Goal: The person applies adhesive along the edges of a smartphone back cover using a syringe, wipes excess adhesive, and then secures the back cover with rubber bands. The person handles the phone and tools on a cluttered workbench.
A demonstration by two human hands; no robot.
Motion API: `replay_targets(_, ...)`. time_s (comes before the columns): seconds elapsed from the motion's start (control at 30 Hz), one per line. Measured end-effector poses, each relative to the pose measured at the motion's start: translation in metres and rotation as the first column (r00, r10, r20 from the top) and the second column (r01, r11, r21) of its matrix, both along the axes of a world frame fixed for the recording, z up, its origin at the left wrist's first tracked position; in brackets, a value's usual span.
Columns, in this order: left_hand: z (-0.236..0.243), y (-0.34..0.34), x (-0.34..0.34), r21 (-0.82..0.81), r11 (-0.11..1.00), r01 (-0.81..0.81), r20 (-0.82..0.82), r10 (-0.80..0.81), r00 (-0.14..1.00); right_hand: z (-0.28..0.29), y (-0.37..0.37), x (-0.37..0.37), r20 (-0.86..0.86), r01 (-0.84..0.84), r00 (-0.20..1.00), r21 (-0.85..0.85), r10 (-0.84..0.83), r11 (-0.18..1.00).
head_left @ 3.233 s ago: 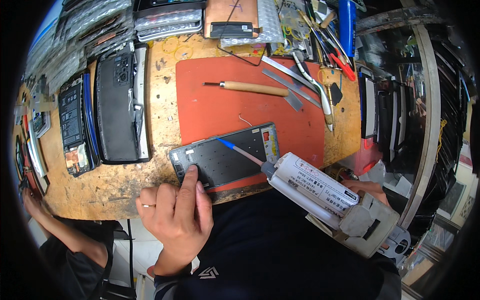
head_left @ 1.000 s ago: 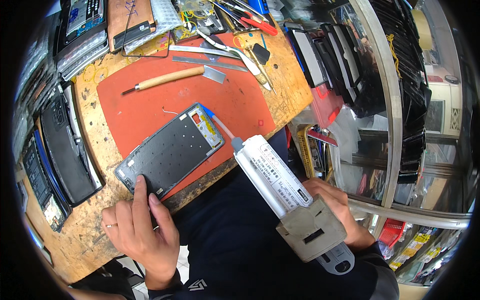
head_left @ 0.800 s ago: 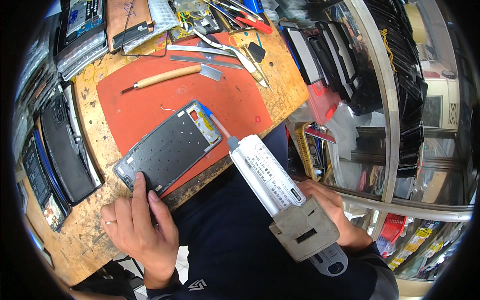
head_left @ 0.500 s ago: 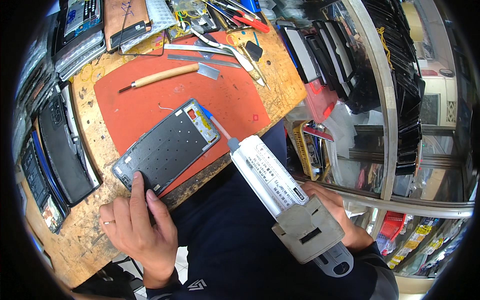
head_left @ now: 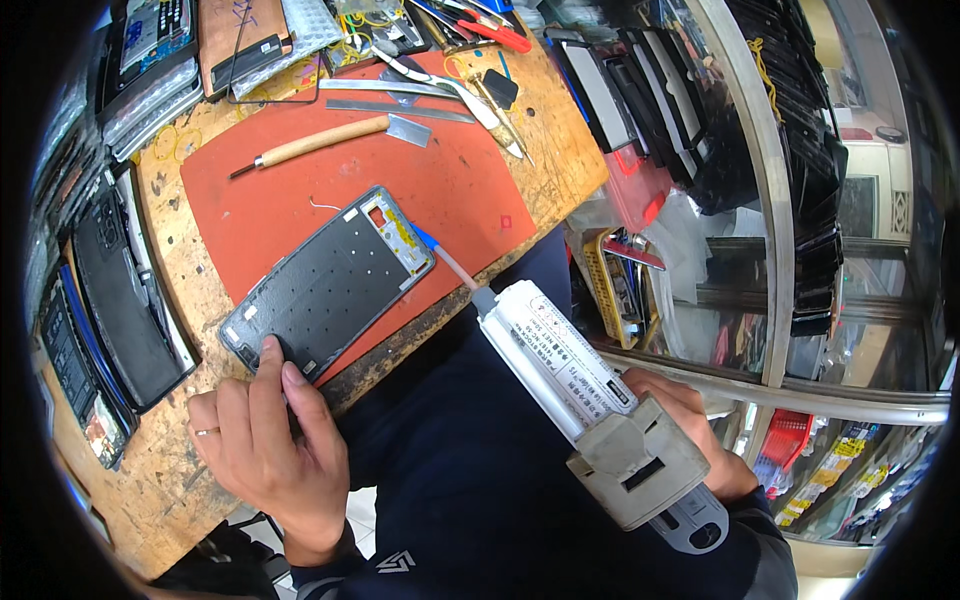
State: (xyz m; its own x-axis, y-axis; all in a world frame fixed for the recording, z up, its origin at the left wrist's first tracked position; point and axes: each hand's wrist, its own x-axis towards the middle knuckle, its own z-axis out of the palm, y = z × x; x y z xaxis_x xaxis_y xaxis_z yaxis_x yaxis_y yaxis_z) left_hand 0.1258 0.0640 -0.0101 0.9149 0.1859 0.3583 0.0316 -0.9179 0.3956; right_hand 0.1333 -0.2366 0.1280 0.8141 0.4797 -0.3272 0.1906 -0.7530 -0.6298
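Note:
A dark phone frame [head_left: 320, 285] lies slanted on the orange mat [head_left: 470, 190], its near end over the mat's edge. My left hand [head_left: 270, 440] holds that near end, index fingertip on the surface and thumb by the edge, the other fingers curled. In my right hand [head_left: 690, 420], partly hidden behind it, is a grey dispensing gun [head_left: 635, 462]. It carries a white adhesive cartridge [head_left: 560, 350]. The cartridge's pinkish nozzle [head_left: 460, 270] ends in a blue tip [head_left: 425, 238], which sits at the frame's right edge near the far end; whether they touch I cannot tell.
A wooden-handled scraper [head_left: 325, 140], metal strips and tweezers [head_left: 480, 102] lie on the mat beyond the frame. Phone parts [head_left: 125, 270] stand along the left of the wooden bench [head_left: 180, 490]. A glass-fronted cabinet [head_left: 775, 300] and a yellow basket [head_left: 605, 290] are at the right.
The blue tip has slid along the frame's right edge, toward its right corner. My right hand and the gun moved slightly right and nearer. My left hand keeps its place on the frame.

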Motion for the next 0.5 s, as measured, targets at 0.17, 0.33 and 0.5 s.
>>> replay_targets(0.17,0.002,0.0,-0.001,0.033,0.999,0.002,-0.013,-0.001,1.0,0.001,-0.001,-0.009,-0.001,0.035,0.999,-0.004,-0.035,0.999)
replay_targets(0.33,0.004,0.001,0.0,0.027,1.0,0.003,-0.016,-0.003,1.0,0.003,-0.004,-0.014,-0.015,0.032,0.999,-0.005,-0.032,0.999)
replay_targets(0.5,0.003,0.0,0.001,0.011,1.0,0.0,0.0,0.0,1.0,0.007,-0.005,-0.019,-0.029,0.048,0.998,-0.044,-0.05,0.998)
